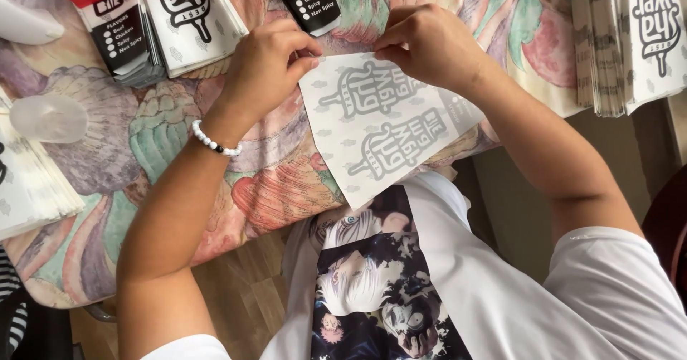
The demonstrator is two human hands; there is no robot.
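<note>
we are pinching the top edge of a white printed paper sheet [386, 127] at the centre of the frame, left hand [268, 63] and right hand [429, 45] closed on it, folding it over the patterned tablecloth [179, 138]. pressing the crease seems to need steady, even fingers.

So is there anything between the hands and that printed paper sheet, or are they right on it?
Nothing visible stands between them. The left hand and the right hand both pinch the top edge of the sheet, which lies on the patterned tablecloth. The stacks of printed bags sit off to the sides.
</note>
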